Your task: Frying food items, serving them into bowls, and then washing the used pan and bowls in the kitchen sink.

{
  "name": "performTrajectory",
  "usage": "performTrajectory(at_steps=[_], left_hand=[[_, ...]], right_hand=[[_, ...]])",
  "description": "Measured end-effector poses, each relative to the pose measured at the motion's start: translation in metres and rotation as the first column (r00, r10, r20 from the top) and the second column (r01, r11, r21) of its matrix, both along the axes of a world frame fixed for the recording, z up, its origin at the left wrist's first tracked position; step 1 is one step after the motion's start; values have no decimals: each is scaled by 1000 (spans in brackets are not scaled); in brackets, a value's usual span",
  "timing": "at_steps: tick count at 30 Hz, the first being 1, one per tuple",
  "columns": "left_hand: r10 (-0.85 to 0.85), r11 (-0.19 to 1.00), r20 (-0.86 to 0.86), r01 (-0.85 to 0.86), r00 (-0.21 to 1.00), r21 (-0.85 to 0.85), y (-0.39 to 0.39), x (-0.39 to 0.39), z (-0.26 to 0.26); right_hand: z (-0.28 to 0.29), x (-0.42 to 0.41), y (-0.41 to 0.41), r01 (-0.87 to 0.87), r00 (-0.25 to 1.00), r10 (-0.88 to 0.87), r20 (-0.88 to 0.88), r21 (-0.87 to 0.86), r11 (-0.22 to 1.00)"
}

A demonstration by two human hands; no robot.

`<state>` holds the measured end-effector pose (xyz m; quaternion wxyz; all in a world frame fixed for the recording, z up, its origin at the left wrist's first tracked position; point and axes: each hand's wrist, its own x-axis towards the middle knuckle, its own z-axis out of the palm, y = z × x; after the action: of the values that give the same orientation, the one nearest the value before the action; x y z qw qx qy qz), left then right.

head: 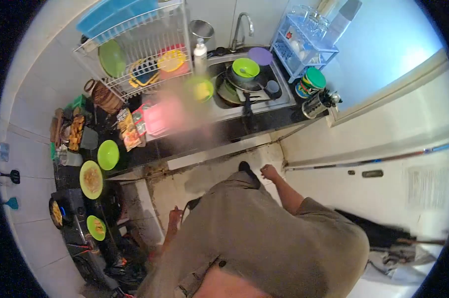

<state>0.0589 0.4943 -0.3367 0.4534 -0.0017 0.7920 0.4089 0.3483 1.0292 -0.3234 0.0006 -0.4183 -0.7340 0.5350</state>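
My left hand (pixel 175 216) hangs low at my side, over the floor by the counter's left leg. A dark shoe (pixel 193 203) shows just beside it; whether the fingers hold anything is too small to tell. On the other side, my right hand (pixel 270 173) hangs with loosely bent fingers and nothing visible in them, near my other dark shoe (pixel 249 174). Both hands are apart from the black countertop (pixel 224 128). On that counter, a pink container (pixel 156 120) and a green bowl with yellow contents (pixel 203 91) lie partly behind a blurred patch.
A sink (pixel 288 97) holds a pan, a green bowl (pixel 245 67) and other dishes. Left of it stand a wire dish rack (pixel 135 48), food packets (pixel 127 130), a green plate of food (pixel 91 180) and a stove (pixel 70 203). A white door (pixel 362 190) bounds the right side.
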Motion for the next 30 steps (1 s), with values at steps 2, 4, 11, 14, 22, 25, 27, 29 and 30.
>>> performTrajectory(at_steps=[2, 4, 11, 14, 22, 25, 27, 29, 30], left_hand=[[-162, 987, -116, 159, 980, -35, 12, 17, -6], [-300, 953, -214, 285, 929, -100, 17, 27, -15], [-537, 842, -642, 389, 548, -373, 110, 31, 32], [34, 995, -373, -69, 927, -79, 222, 24, 110], [-82, 990, -482, 126, 872, 60, 361, 7, 234], [-41, 976, -442, 130, 896, 174, 384, -9, 231], [-329, 923, -510, 385, 795, 5, 406, -28, 228], [-301, 914, -502, 396, 811, 92, 413, -43, 221], [-289, 890, -490, 420, 822, 180, 417, -51, 218]], right_hand=[[-1, -25, 27, -170, 982, 189, -19, 357, 918], [29, -53, 47, -117, 978, 188, -95, 498, 859], [121, -154, 94, 118, 866, -348, -358, -531, 839], [190, -195, 108, 242, 911, -382, -153, -550, 799], [182, -249, 103, 182, 965, -235, -118, -348, 920], [91, -247, 108, 211, 953, -222, -207, -74, 975], [58, -238, 124, 137, 935, -158, -317, -87, 987], [65, -235, 123, 96, 917, -105, -386, -43, 994], [69, -233, 121, 75, 892, -66, -447, 4, 997]])
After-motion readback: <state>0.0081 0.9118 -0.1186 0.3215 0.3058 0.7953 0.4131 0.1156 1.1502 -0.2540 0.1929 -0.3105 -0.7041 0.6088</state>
